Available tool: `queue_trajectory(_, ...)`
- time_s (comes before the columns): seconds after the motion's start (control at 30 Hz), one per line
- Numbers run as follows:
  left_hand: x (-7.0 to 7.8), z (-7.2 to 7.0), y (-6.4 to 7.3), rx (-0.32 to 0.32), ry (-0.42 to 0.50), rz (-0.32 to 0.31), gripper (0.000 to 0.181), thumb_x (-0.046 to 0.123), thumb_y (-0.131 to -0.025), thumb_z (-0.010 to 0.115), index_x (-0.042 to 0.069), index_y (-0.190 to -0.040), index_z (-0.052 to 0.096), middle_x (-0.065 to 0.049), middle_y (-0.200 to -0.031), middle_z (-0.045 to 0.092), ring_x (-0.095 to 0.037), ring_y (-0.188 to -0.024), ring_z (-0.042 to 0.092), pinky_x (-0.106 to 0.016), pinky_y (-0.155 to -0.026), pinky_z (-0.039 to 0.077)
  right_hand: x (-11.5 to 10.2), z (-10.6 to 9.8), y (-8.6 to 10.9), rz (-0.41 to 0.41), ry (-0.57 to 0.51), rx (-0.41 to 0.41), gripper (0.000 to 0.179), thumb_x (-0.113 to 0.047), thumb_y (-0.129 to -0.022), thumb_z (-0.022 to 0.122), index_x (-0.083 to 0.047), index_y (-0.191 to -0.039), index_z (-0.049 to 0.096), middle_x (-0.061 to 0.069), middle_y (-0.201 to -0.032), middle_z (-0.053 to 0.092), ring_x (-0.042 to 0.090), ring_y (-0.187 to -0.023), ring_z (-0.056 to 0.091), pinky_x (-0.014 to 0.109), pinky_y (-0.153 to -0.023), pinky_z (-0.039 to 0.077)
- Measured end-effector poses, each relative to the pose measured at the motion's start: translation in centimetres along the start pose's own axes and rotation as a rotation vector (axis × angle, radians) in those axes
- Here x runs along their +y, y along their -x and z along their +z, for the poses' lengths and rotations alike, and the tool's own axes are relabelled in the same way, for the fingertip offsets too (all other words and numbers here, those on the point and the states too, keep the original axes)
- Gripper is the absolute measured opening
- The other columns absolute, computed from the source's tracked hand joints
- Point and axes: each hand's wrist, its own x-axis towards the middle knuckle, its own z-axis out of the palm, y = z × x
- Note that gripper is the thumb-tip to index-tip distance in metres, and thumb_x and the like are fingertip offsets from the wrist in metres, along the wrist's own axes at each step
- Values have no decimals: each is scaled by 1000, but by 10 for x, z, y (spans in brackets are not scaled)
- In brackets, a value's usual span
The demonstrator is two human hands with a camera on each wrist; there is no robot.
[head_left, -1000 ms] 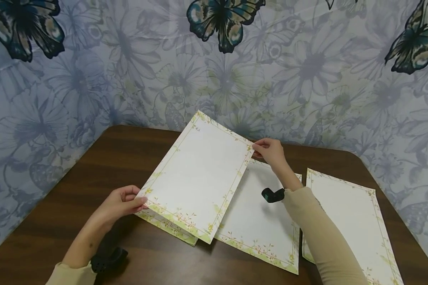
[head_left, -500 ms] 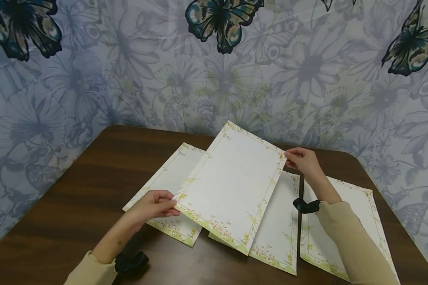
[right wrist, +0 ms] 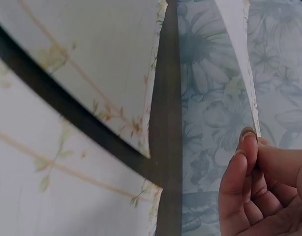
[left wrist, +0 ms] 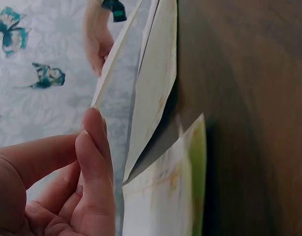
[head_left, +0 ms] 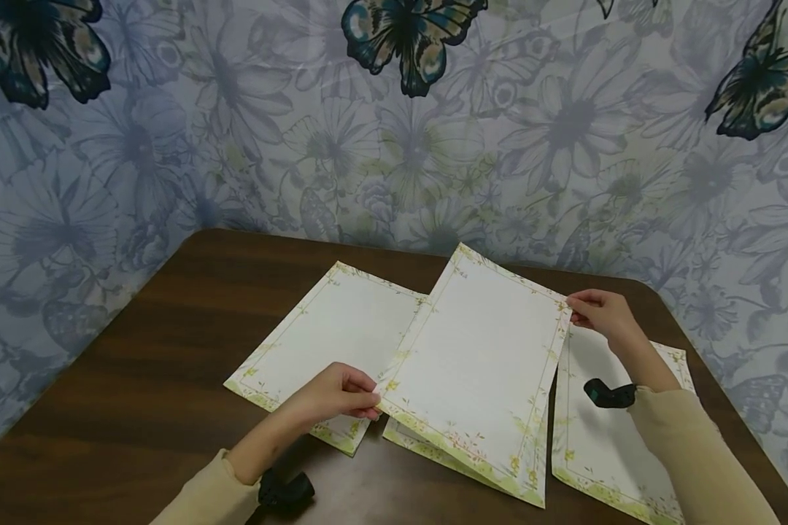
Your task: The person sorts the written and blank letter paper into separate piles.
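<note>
A white sheet of paper with a green floral border (head_left: 482, 364) is held just above the brown table (head_left: 171, 328). My left hand (head_left: 341, 394) pinches its near left corner. My right hand (head_left: 600, 313) pinches its far right corner. The left wrist view shows my fingers (left wrist: 89, 162) on the edge of the held sheet (left wrist: 111, 64). In the right wrist view my fingertips (right wrist: 247, 147) grip the thin sheet edge (right wrist: 239, 54). Another sheet (head_left: 407, 437) lies under the held one, mostly covered.
A bordered sheet (head_left: 328, 335) lies flat at the left, another (head_left: 597, 430) at the right near the table's right edge. A floral curtain with dark butterflies (head_left: 407, 44) hangs close behind the table. Bare wood shows at the left and front.
Both hands have carried the held sheet to the right, off the left sheet, which now lies uncovered. The held sheet now hangs over the middle sheet.
</note>
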Motion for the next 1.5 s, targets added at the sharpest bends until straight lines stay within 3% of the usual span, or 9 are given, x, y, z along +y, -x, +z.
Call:
queue_trajectory(0.23,-4,19,-3,-41,50,-7,21,-6,-90,55,-20,-106,56,-23,-85,66,-29,-77,68,-35,-70,53,15,-7,2,61,-20,-35,29,-14,-96,55,11,-112,53,-4,-78,59,7,-67,59,26,-69,52)
queue_trajectory(0.4,-6,27,-5,-33,45,-7,27,-8,-88,58,-18,-112,53,-19,-81,67,-28,-73,68,-34,-66,54,25,-7,-2,70,9,-57,30,-14,-96,54,12,-112,53,-3,-78,59,7,-67,59,25,-67,52)
queue_trajectory(0.6,-9,29,-4,-15,-24,43,49,-9,-87,57,-13,-133,41,-16,-79,66,-29,-70,67,-34,-65,54,31,2,-11,80,14,-65,30,-11,-96,54,14,-113,53,-3,-79,59,7,-67,58,25,-66,52)
queue_trajectory(0.8,-11,29,-3,9,-93,38,49,-7,-87,58,-9,-134,43,-12,-76,66,-25,-67,67,-31,-63,54,37,10,-16,94,8,-67,30,-9,-96,54,16,-114,52,0,-78,59,8,-65,58,24,-63,51)
queue_trajectory(1.2,-10,29,-1,-30,-238,46,51,-5,-87,60,-8,-135,43,-7,-68,64,-21,-59,64,-28,-56,53,46,18,-23,116,16,-40,22,-7,-94,57,12,-106,59,-1,-71,60,8,-62,58,23,-58,51)
queue_trajectory(1.5,-7,29,2,-20,-355,40,51,-3,-87,61,-6,-135,44,-2,-67,64,-18,-56,63,-27,-55,52,39,22,-26,78,210,-24,31,-13,-93,60,12,-112,60,3,-82,62,10,-68,59,26,-61,51)
